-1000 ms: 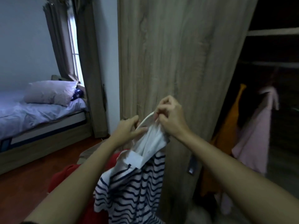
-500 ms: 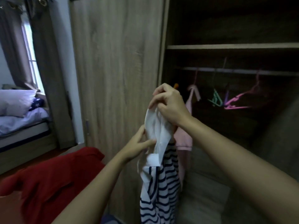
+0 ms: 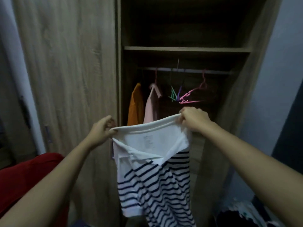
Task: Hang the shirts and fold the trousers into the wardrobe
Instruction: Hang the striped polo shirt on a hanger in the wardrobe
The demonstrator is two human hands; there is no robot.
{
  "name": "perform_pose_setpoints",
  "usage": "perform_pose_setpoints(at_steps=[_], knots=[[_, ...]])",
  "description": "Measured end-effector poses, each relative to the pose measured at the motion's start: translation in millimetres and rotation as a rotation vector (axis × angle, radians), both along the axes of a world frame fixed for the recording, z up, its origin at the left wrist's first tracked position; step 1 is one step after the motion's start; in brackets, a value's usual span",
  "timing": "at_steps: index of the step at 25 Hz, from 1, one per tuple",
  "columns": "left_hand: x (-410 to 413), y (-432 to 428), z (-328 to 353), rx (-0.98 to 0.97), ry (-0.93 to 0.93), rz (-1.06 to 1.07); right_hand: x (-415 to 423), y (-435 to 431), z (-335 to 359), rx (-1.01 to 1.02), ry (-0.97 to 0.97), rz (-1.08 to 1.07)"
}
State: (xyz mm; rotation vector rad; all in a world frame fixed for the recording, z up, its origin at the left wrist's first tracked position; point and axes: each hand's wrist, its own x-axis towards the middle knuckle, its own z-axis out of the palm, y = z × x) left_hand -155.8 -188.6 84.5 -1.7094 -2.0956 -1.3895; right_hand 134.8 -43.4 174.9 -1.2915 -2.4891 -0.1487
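A white polo shirt with navy stripes (image 3: pixel 154 182) hangs in front of me, its collar stretched wide between both hands. My left hand (image 3: pixel 101 130) pinches the collar's left end, and my right hand (image 3: pixel 195 120) grips its right end a little higher. Behind it the open wardrobe (image 3: pixel 186 49) shows a rail (image 3: pixel 188 70) carrying an orange shirt (image 3: pixel 135 105), a pink shirt (image 3: pixel 151 106) and several empty hangers, one of them pink (image 3: pixel 194 95).
The shut wooden wardrobe door (image 3: pixel 68 71) fills the left. A red garment (image 3: pixel 24 177) lies at lower left. Dark and patterned clothes (image 3: pixel 242 215) sit at lower right beside a pale wall (image 3: pixel 278 79).
The view swung right from the bed to the wardrobe's open side. My hands moved apart, spreading the bunched collar wide; the shirt now hangs in front of the rail.
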Motion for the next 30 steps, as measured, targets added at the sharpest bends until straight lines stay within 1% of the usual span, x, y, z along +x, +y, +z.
perform_pose_setpoints(at_steps=[1, 2, 4, 5, 6, 7, 9, 10, 11, 12, 13, 15, 17, 19, 21, 24, 26, 28, 30], knots=[[4.2, 2.9, 8.5, 0.049, 0.026, 0.032, 7.5, -2.3, -3.9, -0.028, -0.025, -0.027], [9.7, 3.8, 16.1, 0.086, 0.053, 0.068, 13.6, -5.5, -7.2, -0.039, -0.010, -0.041], [22.0, 6.3, 29.9, 0.197, 0.121, 0.113, 24.1, -9.3, -6.7, -0.018, 0.097, -0.066], [28.6, 8.3, 34.5, 0.261, 0.211, 0.139, 28.9, -9.2, -3.3, 0.012, 0.145, -0.082], [34.5, 11.7, 36.2, 0.277, 0.314, 0.170, 32.8, -7.5, 0.5, 0.038, 0.176, -0.096], [40.8, 15.6, 34.3, 0.223, 0.400, 0.195, 35.5, -4.9, 3.9, 0.038, 0.189, -0.108], [49.0, 23.2, 22.8, -0.055, 0.491, 0.201, 41.7, -0.3, 4.9, -0.035, 0.152, -0.125], [49.5, 24.5, 19.6, -0.171, 0.496, 0.173, 45.8, 3.0, 1.3, -0.088, 0.121, -0.131], [46.8, 26.2, 20.7, -0.204, 0.488, 0.145, 50.4, 6.3, -2.6, -0.143, 0.098, -0.129], [43.9, 27.2, 25.5, -0.176, 0.461, 0.127, 55.0, 10.8, -6.3, -0.205, 0.100, -0.112], [41.8, 28.0, 30.5, -0.131, 0.431, 0.120, 59.2, 14.6, -9.3, -0.274, 0.140, -0.076], [42.3, 32.4, 36.4, -0.112, 0.365, 0.118, 63.4, 21.0, -12.4, -0.384, 0.245, -0.003], [47.5, 41.9, 37.2, -0.098, 0.327, 0.127, 61.8, 26.8, -14.4, -0.402, 0.308, 0.033], [48.7, 54.9, 36.7, -0.090, 0.352, 0.151, 55.3, 33.6, -16.0, -0.393, 0.344, 0.048], [41.3, 69.0, 34.9, -0.143, 0.368, 0.132, 48.3, 39.4, -17.2, -0.385, 0.364, 0.056], [30.1, 95.5, 34.4, -0.220, 0.296, 0.046, 39.3, 49.2, -9.4, -0.386, 0.407, 0.046], [30.1, 118.6, 39.7, -0.245, 0.268, 0.031, 29.6, 54.9, -0.9, -0.393, 0.410, 0.041], [31.4, 151.1, 49.6, -0.193, 0.216, -0.007, 13.6, 63.5, 7.8, -0.395, 0.391, 0.038], [35.7, 189.2, 64.2, -0.100, 0.156, -0.080, -4.8, 75.6, 17.0, -0.388, 0.335, 0.042]])
